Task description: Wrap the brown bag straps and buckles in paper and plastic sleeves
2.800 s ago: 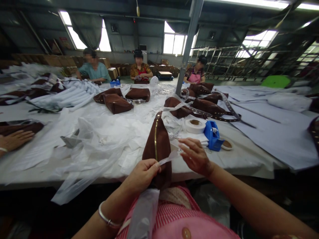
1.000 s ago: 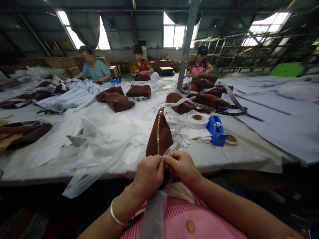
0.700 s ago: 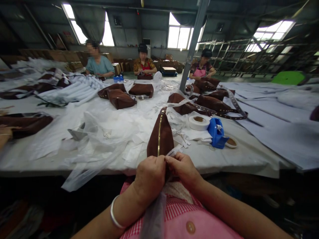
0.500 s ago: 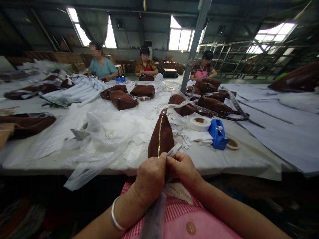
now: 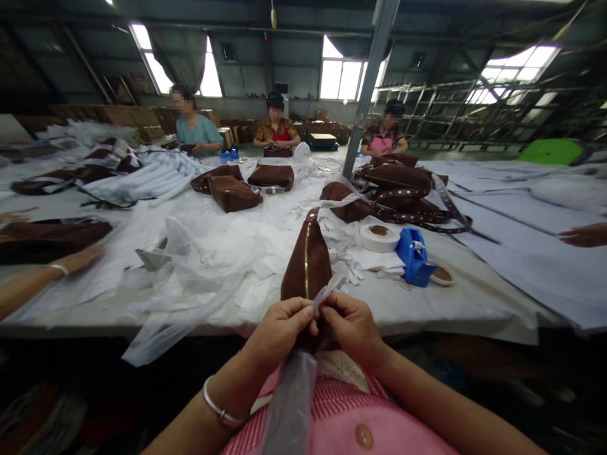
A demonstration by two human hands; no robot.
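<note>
A brown handbag with a gold zipper lies at the table's front edge, its near end against my apron. Over that near end my two hands meet. My left hand, below a silver bangle, pinches a clear plastic strip between thumb and forefinger. My right hand is closed at the same strip, its fingertips pressed together right beside the left ones. From under my hands a long clear plastic sleeve hangs down over the pink apron.
White tape roll and blue tape dispenser stand right of the bag. Crumpled plastic film covers the left. More brown bags lie farther back. Co-workers sit opposite; another person's hand reaches in at left, one at right.
My left hand has turned and its fingers have straightened around the strip, which now stands up more. Other people's hands have appeared at both sides, and the brown bag at far right is gone.
</note>
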